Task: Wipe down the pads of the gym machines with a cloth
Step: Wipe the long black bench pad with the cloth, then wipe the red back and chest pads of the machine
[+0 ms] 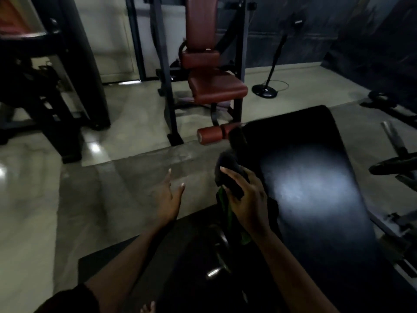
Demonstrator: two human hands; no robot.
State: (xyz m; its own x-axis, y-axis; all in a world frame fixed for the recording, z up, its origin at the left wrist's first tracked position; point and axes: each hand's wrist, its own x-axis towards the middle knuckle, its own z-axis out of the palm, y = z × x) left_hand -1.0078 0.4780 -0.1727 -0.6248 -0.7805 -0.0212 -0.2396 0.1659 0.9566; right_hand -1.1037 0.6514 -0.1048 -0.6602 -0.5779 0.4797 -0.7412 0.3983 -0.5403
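A long black bench pad (316, 188) slopes away from me on the right, with a pale sheen in its middle. My right hand (246, 199) grips a dark cloth (230, 175) at the pad's left edge; part of the cloth hangs below my palm with a green strip (228, 213). My left hand (170, 195) hovers over the floor to the left of the bench, fingers spread and holding nothing. Straight ahead stands a machine with a red-brown seat pad (216, 86), an upright back pad (200, 21) and a roller pad (212, 135).
A black machine frame (52, 86) fills the far left. A fan stand with a round base (264, 90) is at the back right. Metal parts and handles (397, 159) stick out right of the bench. A weight plate (220, 249) lies below the bench. The floor is shiny tile.
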